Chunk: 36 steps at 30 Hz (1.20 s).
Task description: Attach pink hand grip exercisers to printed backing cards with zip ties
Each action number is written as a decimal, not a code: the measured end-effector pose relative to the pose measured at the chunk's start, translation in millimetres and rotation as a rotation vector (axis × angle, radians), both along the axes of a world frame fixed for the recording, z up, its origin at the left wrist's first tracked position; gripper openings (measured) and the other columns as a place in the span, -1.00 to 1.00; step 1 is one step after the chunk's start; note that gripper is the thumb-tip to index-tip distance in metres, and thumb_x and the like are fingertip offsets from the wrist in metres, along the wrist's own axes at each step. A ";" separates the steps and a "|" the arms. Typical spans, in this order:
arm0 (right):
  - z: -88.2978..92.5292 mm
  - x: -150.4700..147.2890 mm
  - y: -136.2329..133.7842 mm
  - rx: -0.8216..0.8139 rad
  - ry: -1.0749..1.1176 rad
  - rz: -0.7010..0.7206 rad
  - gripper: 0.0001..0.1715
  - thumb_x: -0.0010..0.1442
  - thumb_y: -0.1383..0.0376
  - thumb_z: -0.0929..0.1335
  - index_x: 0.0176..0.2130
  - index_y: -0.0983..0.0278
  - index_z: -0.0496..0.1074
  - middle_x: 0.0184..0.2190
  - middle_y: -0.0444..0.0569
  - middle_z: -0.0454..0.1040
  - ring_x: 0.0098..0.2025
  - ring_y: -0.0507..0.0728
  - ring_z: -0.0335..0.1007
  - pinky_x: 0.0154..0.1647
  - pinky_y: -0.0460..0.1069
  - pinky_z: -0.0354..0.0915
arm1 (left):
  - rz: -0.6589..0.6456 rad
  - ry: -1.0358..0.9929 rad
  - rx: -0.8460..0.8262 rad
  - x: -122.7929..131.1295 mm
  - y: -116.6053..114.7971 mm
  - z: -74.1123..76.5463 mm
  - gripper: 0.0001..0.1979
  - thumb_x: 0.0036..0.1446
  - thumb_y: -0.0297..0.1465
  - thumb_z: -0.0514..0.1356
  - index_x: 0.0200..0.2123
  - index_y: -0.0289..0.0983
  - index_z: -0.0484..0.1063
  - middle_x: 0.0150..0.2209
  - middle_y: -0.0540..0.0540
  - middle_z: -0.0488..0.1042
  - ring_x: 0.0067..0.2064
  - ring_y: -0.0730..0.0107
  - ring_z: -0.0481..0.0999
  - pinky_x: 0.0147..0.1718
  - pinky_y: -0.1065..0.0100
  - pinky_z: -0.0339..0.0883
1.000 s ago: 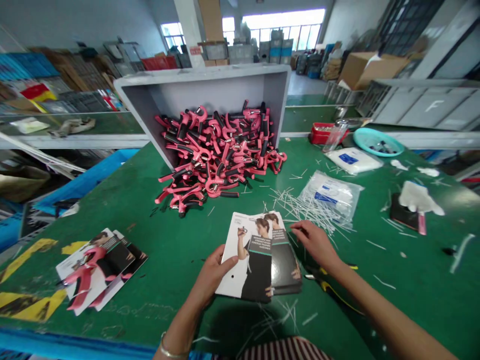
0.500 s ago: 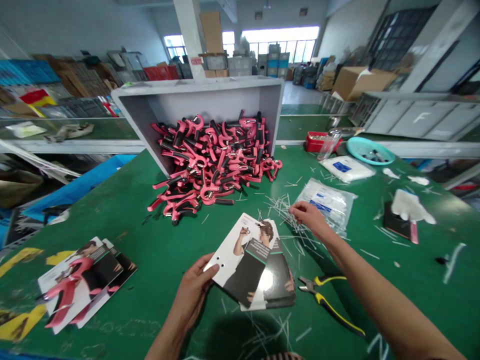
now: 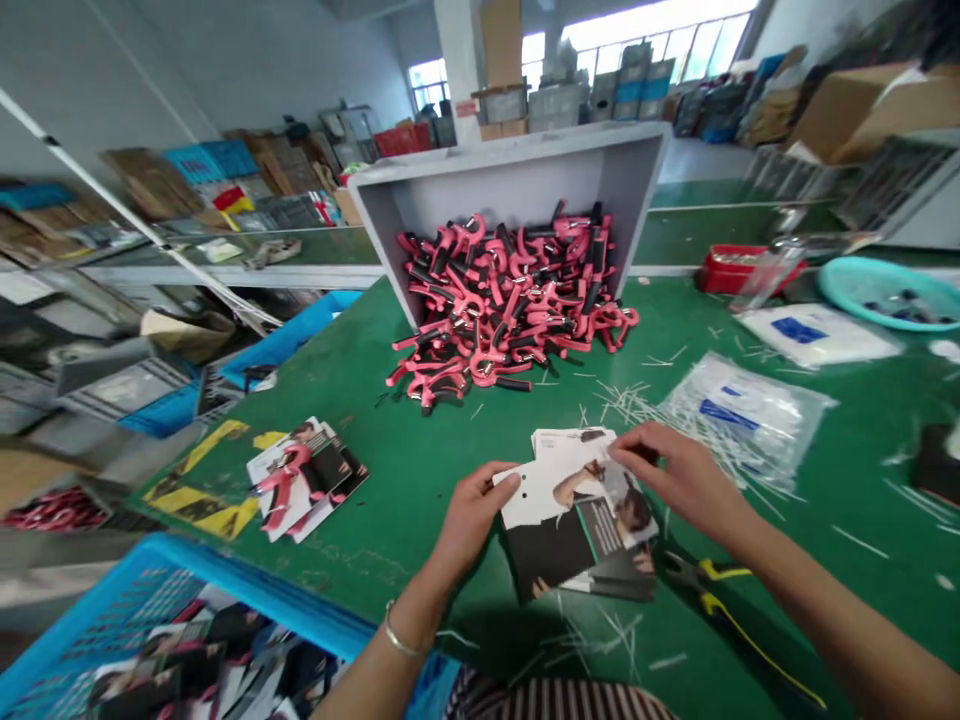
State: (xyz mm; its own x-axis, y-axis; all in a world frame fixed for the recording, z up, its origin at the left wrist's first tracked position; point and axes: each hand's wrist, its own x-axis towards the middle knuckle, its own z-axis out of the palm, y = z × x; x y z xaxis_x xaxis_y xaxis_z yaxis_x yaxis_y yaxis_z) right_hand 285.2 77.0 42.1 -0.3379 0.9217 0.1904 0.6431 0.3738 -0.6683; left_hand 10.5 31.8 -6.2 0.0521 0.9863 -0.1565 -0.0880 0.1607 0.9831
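My left hand [image 3: 469, 520] grips a printed cardboard card [image 3: 551, 550] at its left end, thumb on top near two punched holes. The card lies tilted over a small stack of similar cards [image 3: 559, 445]. At its upper right corner is my right hand [image 3: 679, 480], thumb and fingers pinched together; whatever is between them is too small to make out. Thin white plastic ties [image 3: 626, 405] lie scattered just beyond that hand. Diagonal cutters [image 3: 709, 585] with yellow-and-black handles rest to the right of the cards.
A grey bin [image 3: 510, 165] on its side spills pink-and-black hand grips [image 3: 502, 300]. Carded grips [image 3: 300, 480] lie at left, above a blue basket [image 3: 172, 560] of packed cards. Plastic bags [image 3: 750, 415], a red box [image 3: 731, 270] and a turquoise tray [image 3: 892, 290] stand right.
My right hand has moved from the loose ties to the card's upper right corner. The held card has turned clockwise. The view has swung left, bringing the blue basket in.
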 end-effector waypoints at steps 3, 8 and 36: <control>23.0 -26.2 -22.1 0.207 -0.257 0.146 -0.79 0.34 0.26 0.25 -0.20 0.23 0.47 -0.25 0.00 0.45 -0.22 0.14 0.38 -0.21 0.01 0.25 | -0.053 0.052 -0.006 4.4 0.4 9.1 -0.67 0.13 -0.19 0.25 -0.18 -0.33 0.53 -0.37 -0.07 0.54 -0.38 0.43 0.43 -0.42 0.47 0.25; 29.8 -46.6 -38.2 0.293 -0.524 0.198 -0.83 0.33 0.29 0.26 -0.22 0.26 0.44 -0.28 0.01 0.41 -0.26 0.14 0.35 -0.32 -0.03 0.21 | -0.085 0.084 0.012 12.5 -2.4 12.7 -0.66 0.13 -0.17 0.24 -0.21 -0.34 0.51 -0.40 -0.06 0.52 -0.41 0.43 0.42 -0.45 0.46 0.24; -0.8 -64.7 -11.9 0.158 -0.273 0.247 -0.90 0.32 0.36 0.26 -0.25 0.28 0.37 -0.22 0.05 0.42 -0.16 0.18 0.31 -0.13 0.05 0.24 | -0.123 0.267 0.125 30.3 21.1 12.7 -0.66 0.11 -0.13 0.22 -0.32 -0.33 0.54 -0.54 0.03 0.39 -0.51 0.48 0.29 -0.54 0.48 0.10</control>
State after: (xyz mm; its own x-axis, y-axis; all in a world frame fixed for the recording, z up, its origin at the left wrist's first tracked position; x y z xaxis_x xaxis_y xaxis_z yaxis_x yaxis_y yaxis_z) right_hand 220.5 65.1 41.4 -0.6031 0.7734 0.1954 0.6675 0.6234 -0.4072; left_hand 40.8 53.0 6.4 0.1453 0.9877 -0.0585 0.1880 0.0305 0.9817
